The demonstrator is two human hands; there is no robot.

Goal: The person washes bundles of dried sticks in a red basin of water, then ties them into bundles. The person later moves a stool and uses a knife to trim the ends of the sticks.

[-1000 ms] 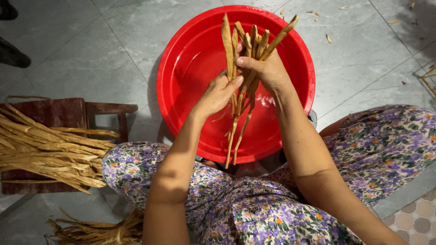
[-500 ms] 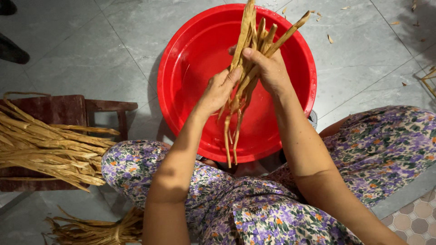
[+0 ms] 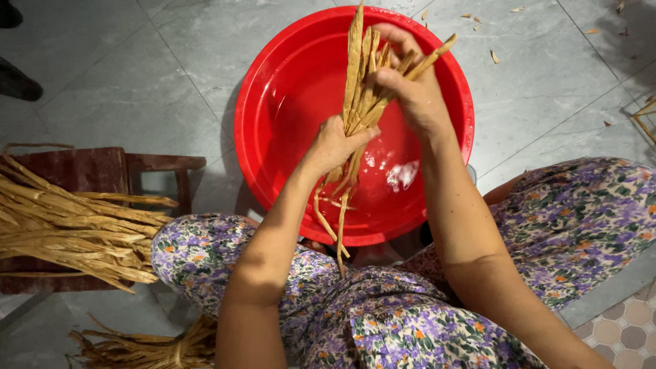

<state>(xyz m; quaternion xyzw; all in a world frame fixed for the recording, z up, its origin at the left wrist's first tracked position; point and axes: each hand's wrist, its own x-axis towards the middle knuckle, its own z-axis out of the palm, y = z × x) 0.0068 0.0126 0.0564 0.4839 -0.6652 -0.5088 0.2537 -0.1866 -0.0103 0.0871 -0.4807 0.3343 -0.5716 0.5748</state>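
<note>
Both hands grip one bundle of tan dried plant strips held over a round red plastic basin with a little water in it. My right hand clasps the bundle near its upper part, fingers wrapped around the strips. Lower down, my left hand closes on the same bundle. The strips' loose lower ends hang past the basin's near rim toward my lap. The basin stands on the grey tiled floor between my knees, which are covered in floral cloth.
A pile of long dried strips lies on a low dark wooden stool at the left. Another tied bunch lies on the floor at lower left. Small scraps dot the tiles beyond the basin.
Both hands have lifted the bundle slightly and shifted along it; the strips' upper ends now reach the basin's far rim.
</note>
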